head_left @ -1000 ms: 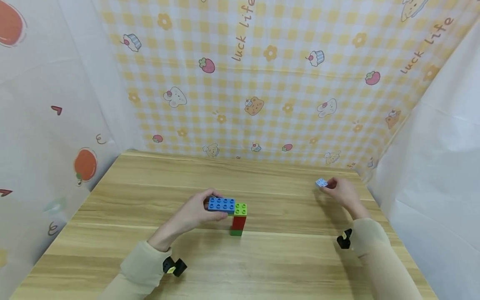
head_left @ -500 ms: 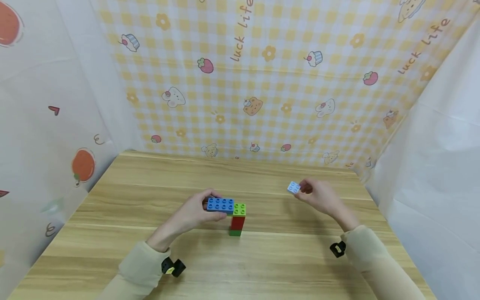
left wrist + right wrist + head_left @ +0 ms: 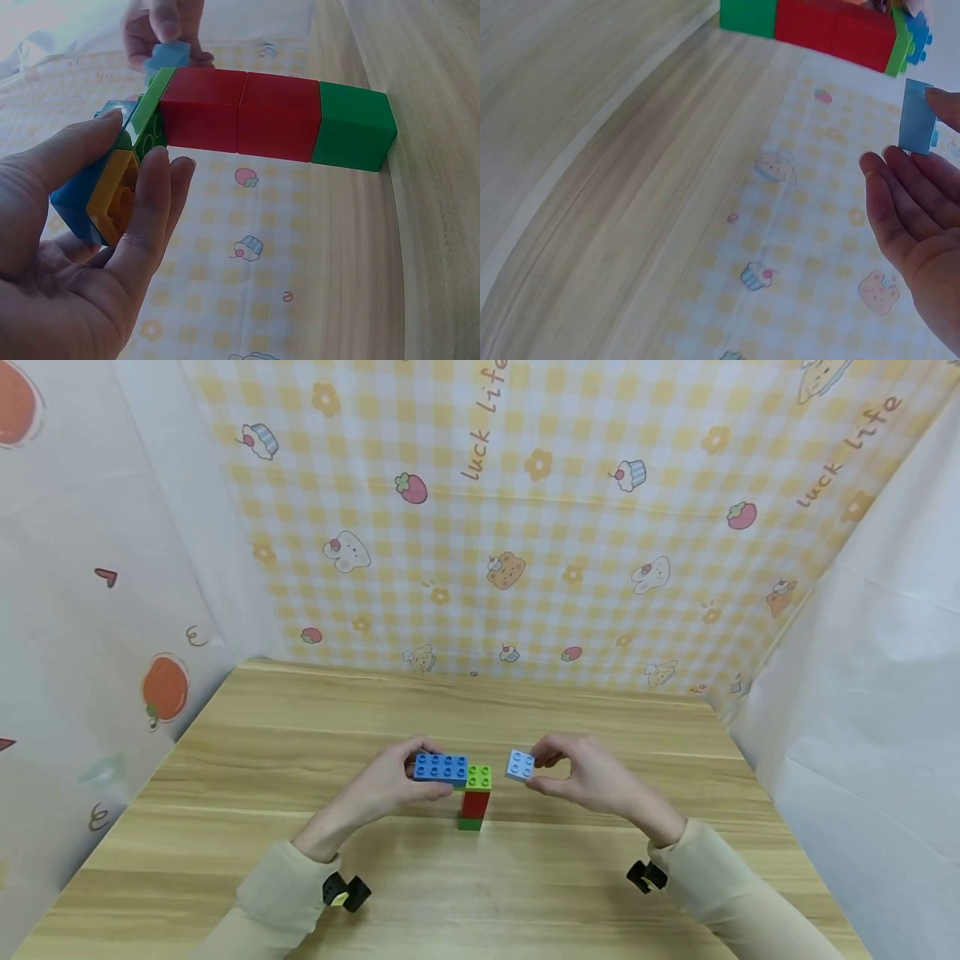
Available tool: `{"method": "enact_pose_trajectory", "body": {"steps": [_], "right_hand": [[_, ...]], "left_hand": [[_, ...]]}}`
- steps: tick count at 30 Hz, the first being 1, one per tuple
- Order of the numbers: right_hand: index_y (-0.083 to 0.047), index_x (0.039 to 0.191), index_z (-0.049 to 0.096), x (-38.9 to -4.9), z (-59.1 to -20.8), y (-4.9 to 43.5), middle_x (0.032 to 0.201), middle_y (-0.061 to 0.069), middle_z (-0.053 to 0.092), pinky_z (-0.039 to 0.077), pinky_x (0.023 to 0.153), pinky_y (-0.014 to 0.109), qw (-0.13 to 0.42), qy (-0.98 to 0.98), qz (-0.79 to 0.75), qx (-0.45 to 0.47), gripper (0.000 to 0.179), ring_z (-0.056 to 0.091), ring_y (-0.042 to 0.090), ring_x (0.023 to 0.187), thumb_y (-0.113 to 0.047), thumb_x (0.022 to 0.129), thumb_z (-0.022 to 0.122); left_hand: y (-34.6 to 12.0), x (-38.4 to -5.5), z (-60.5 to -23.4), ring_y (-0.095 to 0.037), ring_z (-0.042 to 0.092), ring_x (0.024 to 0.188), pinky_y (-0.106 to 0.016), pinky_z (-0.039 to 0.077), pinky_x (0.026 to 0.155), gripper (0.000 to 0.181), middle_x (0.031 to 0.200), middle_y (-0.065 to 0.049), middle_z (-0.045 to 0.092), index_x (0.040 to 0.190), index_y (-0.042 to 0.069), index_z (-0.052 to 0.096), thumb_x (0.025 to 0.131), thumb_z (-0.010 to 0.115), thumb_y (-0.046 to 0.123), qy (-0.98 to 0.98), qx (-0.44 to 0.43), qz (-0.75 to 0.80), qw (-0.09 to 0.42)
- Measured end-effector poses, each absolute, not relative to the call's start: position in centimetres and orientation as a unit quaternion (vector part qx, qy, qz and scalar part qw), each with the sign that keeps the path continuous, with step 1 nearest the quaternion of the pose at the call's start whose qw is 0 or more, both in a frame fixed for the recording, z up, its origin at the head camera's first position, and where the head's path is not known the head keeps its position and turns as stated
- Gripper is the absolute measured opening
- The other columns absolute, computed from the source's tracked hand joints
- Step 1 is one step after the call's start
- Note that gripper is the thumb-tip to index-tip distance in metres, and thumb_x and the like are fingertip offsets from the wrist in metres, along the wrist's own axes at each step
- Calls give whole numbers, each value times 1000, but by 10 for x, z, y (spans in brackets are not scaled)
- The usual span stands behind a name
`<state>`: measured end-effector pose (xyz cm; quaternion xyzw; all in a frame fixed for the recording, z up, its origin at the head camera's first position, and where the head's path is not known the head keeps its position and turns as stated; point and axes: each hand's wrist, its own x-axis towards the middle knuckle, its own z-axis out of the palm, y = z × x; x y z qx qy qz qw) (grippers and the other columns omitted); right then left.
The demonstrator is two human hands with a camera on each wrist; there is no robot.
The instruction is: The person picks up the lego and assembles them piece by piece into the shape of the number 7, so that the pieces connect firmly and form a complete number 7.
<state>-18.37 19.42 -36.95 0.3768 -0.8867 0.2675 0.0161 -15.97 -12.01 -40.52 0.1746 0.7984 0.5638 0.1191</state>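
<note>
A narrow tower stands on the table, with a green brick (image 3: 471, 824) at its foot, two red bricks (image 3: 202, 109) above it and a flat lime-green brick (image 3: 479, 777) on top. The long blue brick (image 3: 441, 767) sits on the lime piece and juts out left, an orange brick (image 3: 112, 196) under its overhanging end. My left hand (image 3: 396, 781) grips this blue brick between thumb and fingers. Just right of the tower's top, my right hand (image 3: 588, 778) pinches a light blue four-stud brick (image 3: 520, 765), studs up, held in the air.
The wooden table (image 3: 337, 710) reaches back to a yellow checked cloth (image 3: 525, 527). White cloths hang at the left (image 3: 97, 635) and right (image 3: 840, 677) sides. A black wrist camera (image 3: 347, 893) sits below the left cuff, another (image 3: 647, 877) below the right.
My right hand has carried the light blue brick leftward and nearer, from the table's far right to beside the tower. The left hand and the tower have stayed put.
</note>
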Motion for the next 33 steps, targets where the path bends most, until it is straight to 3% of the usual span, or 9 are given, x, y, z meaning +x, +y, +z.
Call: {"method": "enact_pose_trajectory", "body": {"steps": [7,13,22,29,33], "right_hand": [[-17,103,67,-180,-362,177,95,-14,66,52,77,28,3,-870,286,401,22,62,5,87,-28,87,77],[-14,101,67,-182,-364,162,94,-8,68,53,77,26,-11,-854,285,435,21,64,7,86,-28,87,76],[-11,111,65,-183,-367,150,95,-10,67,52,75,25,-50,-849,293,437,25,62,4,84,-26,92,70],[-7,114,64,-182,-374,145,99,-3,66,55,74,32,-41,-835,330,438,27,62,9,85,-24,93,69],[-8,113,65,-180,-381,141,100,-1,66,55,73,29,-33,-830,354,430,27,62,13,85,-25,93,69]], "left_hand": [[-119,-162,-406,-22,62,92,-36,51,75,46,104,-10,64,119,5,58,82,81,22,797,173,565,119],[-120,-161,-406,-23,61,92,-37,50,75,46,104,-10,64,118,6,58,82,81,22,797,176,566,116],[-121,-158,-407,-23,60,93,-37,50,75,47,107,-11,62,119,6,57,83,80,25,793,178,570,121],[-120,-159,-404,-24,60,92,-38,50,74,46,106,-11,62,118,6,58,82,81,23,790,181,573,122],[-120,-159,-403,-24,60,91,-38,50,74,45,106,-11,62,117,7,58,82,81,23,786,186,576,122]]}}
